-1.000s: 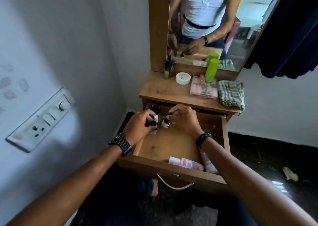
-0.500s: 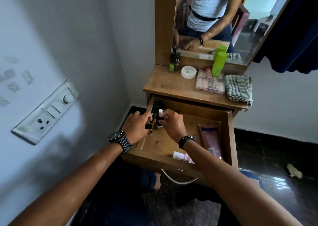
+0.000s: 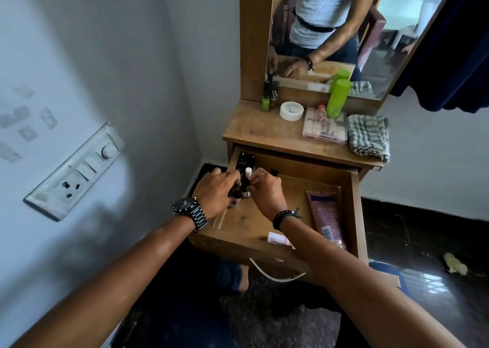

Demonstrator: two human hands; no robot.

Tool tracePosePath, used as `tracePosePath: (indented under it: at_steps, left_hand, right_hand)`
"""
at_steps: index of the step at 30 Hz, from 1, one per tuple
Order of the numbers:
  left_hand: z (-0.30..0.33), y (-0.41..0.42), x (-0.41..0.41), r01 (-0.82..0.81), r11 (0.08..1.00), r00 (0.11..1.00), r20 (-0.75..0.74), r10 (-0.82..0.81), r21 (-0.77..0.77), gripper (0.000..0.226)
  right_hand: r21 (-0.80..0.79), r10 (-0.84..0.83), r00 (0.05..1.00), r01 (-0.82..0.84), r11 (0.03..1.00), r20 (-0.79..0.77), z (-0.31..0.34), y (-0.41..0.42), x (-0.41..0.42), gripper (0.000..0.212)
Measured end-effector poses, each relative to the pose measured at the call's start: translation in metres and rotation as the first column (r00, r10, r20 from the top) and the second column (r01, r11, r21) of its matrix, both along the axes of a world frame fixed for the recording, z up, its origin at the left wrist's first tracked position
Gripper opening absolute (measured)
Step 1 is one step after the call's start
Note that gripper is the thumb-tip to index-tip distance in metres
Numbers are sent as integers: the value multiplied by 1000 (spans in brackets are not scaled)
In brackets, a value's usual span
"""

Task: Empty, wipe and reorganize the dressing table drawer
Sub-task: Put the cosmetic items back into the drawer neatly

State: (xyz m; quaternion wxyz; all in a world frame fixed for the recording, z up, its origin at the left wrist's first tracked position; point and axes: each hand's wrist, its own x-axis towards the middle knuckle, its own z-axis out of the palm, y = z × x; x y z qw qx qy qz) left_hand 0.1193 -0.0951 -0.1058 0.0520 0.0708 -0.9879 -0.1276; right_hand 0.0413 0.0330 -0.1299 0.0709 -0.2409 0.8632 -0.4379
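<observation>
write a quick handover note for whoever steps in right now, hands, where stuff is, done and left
Left hand: grips a small dark bottle at the drawer's back left corner.
Right hand: fingers pinch a white-capped bottle beside it.
Drawer: open; pink tube along the right side, pink box at the front.
Tabletop: green bottle, white jar, clear case of small bottles, folded checked cloth.
Done: some items placed in the drawer.
Left: tabletop items not yet put in.

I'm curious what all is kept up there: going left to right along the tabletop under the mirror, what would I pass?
Small green-and-black bottles → round white tub → clear pack of pink tubes with a tall green bottle standing behind it → folded checked cloth.
</observation>
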Motion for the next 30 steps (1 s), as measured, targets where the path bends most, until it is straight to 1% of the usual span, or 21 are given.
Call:
tracePosePath:
  at_steps: [3, 6, 12, 15, 20, 23, 24, 26, 28, 30]
  left_hand:
    - [2, 2, 2, -17, 996, 997, -74, 23, 90, 36]
    - [6, 2, 0, -8, 990, 991, -130, 27, 142, 33]
    - [28, 7, -25, 12, 973, 987, -161, 26, 229, 28]
    - [39, 12, -48, 18, 968, 986, -167, 25, 250, 26]
    - [52, 20, -95, 39, 962, 978, -206, 19, 271, 24]
    - [59, 26, -125, 44, 963, 972, -236, 21, 266, 24]
    - [60, 28, -134, 40, 962, 969, -244, 28, 271, 23]
    - [63, 31, -153, 36, 960, 968, -250, 36, 277, 26]
    - [62, 32, -168, 38, 968, 968, -251, 27, 250, 36]
    - [59, 33, -178, 38, 979, 977, -211, 5, 200, 43]
  right_hand:
    - [-35, 24, 1000, -24, 999, 7, 5, 12, -2, 19]
    - [-64, 30, 999, -31, 998, -11, 15, 21, -9, 15]
    - [-114, 0, 999, -6, 993, -52, 40, 23, -37, 14]
    - [-123, -44, 998, 38, 992, -41, 54, 22, -58, 14]
    - [-71, -145, 980, 137, 988, -134, 72, 24, -95, 8]
    - [-48, -201, 963, 195, 980, -178, 81, 24, -117, 13]
    - [-30, -207, 950, 206, 978, -235, 82, 24, -123, 17]
    - [75, -180, 913, 221, 972, -367, 84, 23, -134, 26]
    - [198, -92, 894, 197, 960, -439, 84, 23, -142, 33]
    - [299, -13, 876, 178, 937, -482, 82, 21, -148, 36]
